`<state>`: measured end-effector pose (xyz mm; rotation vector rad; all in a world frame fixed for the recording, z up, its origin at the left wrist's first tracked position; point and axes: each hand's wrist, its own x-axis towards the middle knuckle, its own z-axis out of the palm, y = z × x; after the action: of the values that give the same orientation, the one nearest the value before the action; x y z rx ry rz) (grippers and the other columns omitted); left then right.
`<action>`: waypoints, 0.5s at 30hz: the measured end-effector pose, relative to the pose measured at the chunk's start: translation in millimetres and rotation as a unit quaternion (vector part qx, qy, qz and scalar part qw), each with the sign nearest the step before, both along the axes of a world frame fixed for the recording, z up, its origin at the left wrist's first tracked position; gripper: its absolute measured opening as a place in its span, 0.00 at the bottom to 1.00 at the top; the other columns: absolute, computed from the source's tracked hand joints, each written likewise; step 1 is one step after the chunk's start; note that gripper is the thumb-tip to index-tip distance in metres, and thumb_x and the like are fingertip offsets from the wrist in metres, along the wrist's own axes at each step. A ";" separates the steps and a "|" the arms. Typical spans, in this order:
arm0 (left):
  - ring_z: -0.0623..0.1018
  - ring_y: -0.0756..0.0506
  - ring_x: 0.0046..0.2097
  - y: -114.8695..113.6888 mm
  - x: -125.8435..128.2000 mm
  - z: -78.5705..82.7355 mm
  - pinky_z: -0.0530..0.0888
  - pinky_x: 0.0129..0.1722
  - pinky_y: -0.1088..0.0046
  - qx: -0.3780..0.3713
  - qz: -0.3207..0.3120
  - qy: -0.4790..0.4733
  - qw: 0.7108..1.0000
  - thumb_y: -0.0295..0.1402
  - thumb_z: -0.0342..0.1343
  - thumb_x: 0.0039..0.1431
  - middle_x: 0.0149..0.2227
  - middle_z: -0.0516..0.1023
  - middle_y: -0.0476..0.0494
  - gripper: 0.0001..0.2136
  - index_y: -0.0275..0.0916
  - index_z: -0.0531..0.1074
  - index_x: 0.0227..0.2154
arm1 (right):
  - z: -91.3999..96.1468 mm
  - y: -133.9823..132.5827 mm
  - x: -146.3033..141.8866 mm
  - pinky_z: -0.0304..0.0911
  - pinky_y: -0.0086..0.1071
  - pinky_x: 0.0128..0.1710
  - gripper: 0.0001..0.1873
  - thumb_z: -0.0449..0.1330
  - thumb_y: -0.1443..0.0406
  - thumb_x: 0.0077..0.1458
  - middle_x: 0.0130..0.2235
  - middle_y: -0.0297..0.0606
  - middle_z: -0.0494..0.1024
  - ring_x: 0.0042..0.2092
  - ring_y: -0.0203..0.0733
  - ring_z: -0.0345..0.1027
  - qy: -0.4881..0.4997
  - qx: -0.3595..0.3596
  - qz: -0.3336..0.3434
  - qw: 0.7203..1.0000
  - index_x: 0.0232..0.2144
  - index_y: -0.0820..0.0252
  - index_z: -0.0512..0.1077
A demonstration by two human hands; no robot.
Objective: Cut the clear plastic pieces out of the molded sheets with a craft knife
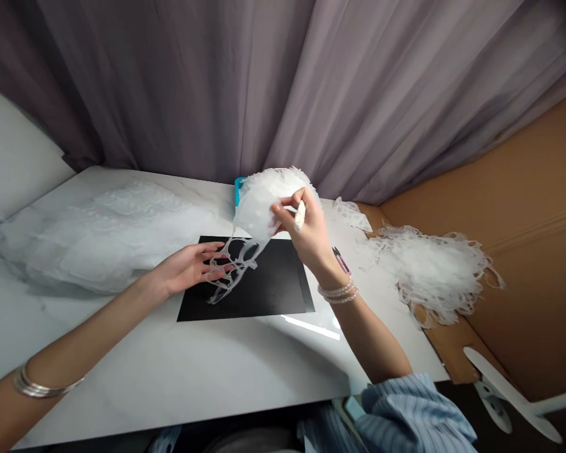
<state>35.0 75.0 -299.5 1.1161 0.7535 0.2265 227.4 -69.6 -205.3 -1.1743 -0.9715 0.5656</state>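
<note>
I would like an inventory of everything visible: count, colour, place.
Lattice piece: one, white, centre
Sheet: one, black, beneath lattice piece
Rounded pile: one, white, back centre
Container: one, blue, left of rounded pile
Wide heap: one, white, left
Scrap heap: one, white, right
Perforated scrap: one, white, back right
Tool: one, pinkish, right of centre
Stub: one, cream, centre
Table: one, white, centre
Curtain: one, purplish grey, back
Panel: one, brown, right
Fixture: one, white, lower right
Bracelets: several, pale, right wrist
Bangles: several, silver, left arm
Sleeve: one, blue, right arm
Left hand: one, bare, at lattice piece
Right hand: one, bare, centre
</note>
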 end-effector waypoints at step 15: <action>0.79 0.33 0.48 79.0 -35.0 57.0 0.77 0.34 0.66 0.427 0.045 0.196 0.882 0.54 0.55 0.57 0.48 0.80 0.39 0.26 0.34 0.78 0.41 | 31.8 -23.8 -10.2 0.64 0.29 0.28 0.25 0.68 0.61 0.50 0.34 0.30 0.75 0.30 0.33 0.64 0.002 0.021 0.061 0.998 0.26 0.53 0.51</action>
<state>0.0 154.0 -242.5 2.0083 1.1107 0.4434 217.2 -93.4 -173.5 -1.0816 -1.0516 0.6409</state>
